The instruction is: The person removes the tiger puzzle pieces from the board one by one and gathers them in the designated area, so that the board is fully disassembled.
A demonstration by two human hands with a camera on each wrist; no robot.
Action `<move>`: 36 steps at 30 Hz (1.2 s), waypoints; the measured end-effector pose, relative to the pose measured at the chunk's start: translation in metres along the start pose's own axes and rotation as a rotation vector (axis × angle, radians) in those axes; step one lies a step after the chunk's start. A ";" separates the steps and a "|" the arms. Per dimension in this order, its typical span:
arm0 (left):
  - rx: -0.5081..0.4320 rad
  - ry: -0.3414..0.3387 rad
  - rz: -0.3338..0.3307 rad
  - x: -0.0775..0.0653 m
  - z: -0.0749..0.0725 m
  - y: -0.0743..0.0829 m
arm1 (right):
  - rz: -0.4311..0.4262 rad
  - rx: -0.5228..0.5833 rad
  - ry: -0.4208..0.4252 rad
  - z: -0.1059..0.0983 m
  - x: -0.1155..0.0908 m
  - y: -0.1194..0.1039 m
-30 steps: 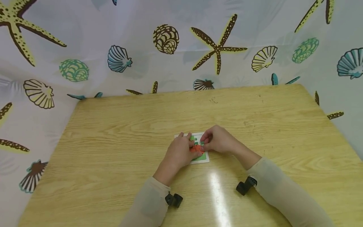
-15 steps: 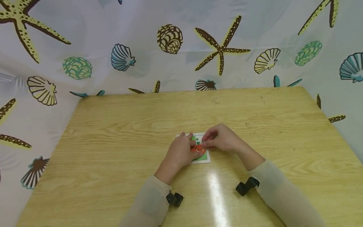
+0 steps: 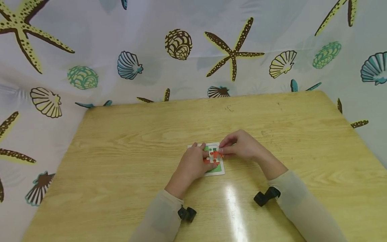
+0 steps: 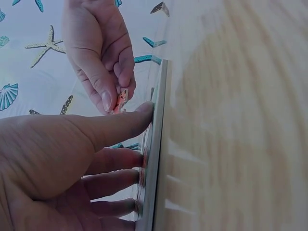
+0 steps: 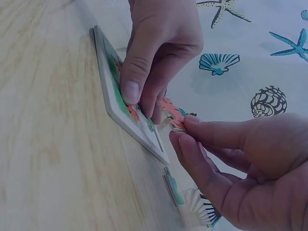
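A small jigsaw puzzle in a white frame point(image 3: 223, 170) lies flat on the table, with green and orange pieces set in it and pale bare backing showing. My left hand point(image 3: 192, 162) rests across its left side, fingers extended and fingertips pressing on the surface; it covers much of the picture. My right hand point(image 3: 245, 147) pinches an orange puzzle piece point(image 5: 173, 114) between thumb and fingertips. In the right wrist view this piece is held tilted, clear of the frame. The left wrist view shows the piece point(image 4: 121, 100) beyond my left thumb.
A loose green-blue puzzle piece point(image 5: 173, 188) lies on the table beside the frame, in the right wrist view. The wooden table point(image 3: 136, 134) ends at a shell-patterned cloth point(image 3: 151, 74) at the back. Black wrist cameras point(image 3: 266, 196) sit on both sleeves.
My right hand has drawn the orange piece up off the puzzle, away and to the right. More pale backing shows where orange was. My left hand stays on the puzzle.
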State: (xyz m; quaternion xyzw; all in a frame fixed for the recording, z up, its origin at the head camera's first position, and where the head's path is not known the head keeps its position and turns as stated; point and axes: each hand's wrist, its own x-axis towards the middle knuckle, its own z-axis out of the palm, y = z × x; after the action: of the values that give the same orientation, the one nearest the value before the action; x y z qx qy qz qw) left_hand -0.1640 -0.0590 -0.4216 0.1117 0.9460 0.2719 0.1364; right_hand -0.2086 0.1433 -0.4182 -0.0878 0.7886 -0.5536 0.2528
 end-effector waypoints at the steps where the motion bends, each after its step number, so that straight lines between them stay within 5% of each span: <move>1: -0.002 0.003 -0.004 0.000 0.000 0.000 | -0.009 -0.014 0.000 -0.001 0.000 0.000; 11: 0.026 0.001 0.037 0.001 0.004 0.004 | -0.022 -0.100 0.036 -0.018 -0.008 0.014; 17: 0.030 -0.001 -0.007 0.000 0.004 0.000 | 0.030 -0.026 0.011 -0.026 -0.007 0.013; 36: 0.009 0.014 0.006 0.000 0.001 -0.003 | 0.059 0.006 0.076 -0.051 -0.006 0.019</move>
State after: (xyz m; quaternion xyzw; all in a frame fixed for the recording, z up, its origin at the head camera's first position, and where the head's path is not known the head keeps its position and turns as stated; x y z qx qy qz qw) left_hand -0.1644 -0.0610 -0.4246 0.1132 0.9479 0.2687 0.1285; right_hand -0.2264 0.1949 -0.4209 -0.0426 0.7984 -0.5510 0.2392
